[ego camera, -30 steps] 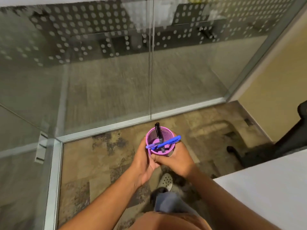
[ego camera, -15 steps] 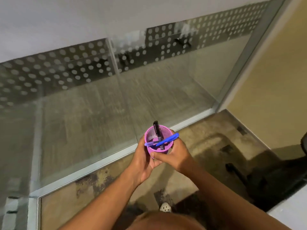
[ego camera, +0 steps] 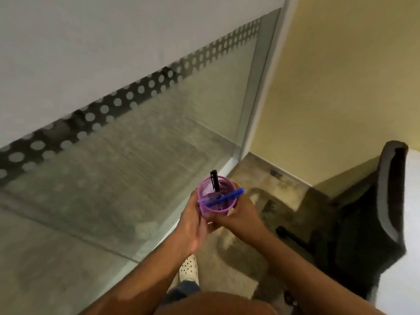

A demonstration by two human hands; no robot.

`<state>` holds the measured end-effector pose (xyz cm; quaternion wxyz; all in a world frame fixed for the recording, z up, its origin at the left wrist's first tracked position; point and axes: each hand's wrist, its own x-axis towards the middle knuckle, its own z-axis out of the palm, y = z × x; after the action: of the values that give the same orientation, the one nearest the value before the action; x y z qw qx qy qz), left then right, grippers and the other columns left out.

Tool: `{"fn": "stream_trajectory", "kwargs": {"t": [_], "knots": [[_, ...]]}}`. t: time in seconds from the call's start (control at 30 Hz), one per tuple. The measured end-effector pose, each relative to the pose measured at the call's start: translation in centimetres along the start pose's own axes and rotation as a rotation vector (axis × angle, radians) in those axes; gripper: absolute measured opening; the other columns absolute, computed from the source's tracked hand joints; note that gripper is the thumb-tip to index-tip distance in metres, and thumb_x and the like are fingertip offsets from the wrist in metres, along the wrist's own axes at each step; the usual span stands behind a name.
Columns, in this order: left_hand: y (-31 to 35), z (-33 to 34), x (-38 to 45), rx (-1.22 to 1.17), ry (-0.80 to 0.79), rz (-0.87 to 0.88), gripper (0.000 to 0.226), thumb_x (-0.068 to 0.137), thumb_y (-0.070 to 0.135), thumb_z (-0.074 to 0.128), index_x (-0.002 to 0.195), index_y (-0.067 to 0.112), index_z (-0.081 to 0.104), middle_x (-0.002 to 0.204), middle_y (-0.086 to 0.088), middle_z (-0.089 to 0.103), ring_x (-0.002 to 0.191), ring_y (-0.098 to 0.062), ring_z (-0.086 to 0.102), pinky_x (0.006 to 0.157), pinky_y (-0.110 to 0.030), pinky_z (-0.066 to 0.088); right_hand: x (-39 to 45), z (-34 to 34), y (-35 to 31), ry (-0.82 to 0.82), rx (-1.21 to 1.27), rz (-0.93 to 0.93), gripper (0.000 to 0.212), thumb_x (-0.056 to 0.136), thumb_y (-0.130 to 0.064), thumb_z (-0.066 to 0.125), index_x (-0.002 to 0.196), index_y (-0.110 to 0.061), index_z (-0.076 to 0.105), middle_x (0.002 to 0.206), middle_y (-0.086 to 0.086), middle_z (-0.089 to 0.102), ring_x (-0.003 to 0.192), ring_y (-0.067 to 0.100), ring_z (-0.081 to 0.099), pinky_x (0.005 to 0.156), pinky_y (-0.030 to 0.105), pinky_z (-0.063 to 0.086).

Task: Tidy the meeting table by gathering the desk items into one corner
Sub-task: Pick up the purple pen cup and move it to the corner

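Note:
A purple mesh pen cup (ego camera: 208,188) is held upright in front of me, over the floor. My left hand (ego camera: 192,220) wraps its left side and base. My right hand (ego camera: 241,212) grips its right side. A blue pen (ego camera: 223,197) lies slanted across the rim, and a black pen (ego camera: 214,180) stands upright inside the cup. The meeting table shows only as a white strip (ego camera: 412,201) at the right edge.
A glass partition (ego camera: 127,169) with a dotted film band runs from the left to a metal post (ego camera: 259,87). A yellow wall stands at the right. A black office chair (ego camera: 372,214) sits close on my right. Patterned carpet (ego camera: 256,196) lies below; my white shoe (ego camera: 188,267) shows.
My view has swung to the right: the glass wall slid left, and the yellow wall and black chair came in much closer. Both hands still hold the cup the same way.

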<state>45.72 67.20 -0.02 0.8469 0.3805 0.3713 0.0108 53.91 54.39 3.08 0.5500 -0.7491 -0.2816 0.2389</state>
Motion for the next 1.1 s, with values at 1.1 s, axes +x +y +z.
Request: {"fn": "stream_trajectory", "kwargs": {"t": [1.1], "knots": [[14.3,46.9,37.0,0.487,-0.379,-0.113,0.049,0.107,0.049,0.044,0.113,0.019,0.081,0.113,-0.012,0.081,0.094,-0.025,0.081,0.067,-0.036,0.064,29.6,-41.7,4.4,0.707,-0.079,0.122,0.085,0.064,-0.051,0.093,0.134,-0.055,0.046,0.123,-0.030,0.064,0.115,-0.012,0.062,0.092,0.008,0.049]]}}
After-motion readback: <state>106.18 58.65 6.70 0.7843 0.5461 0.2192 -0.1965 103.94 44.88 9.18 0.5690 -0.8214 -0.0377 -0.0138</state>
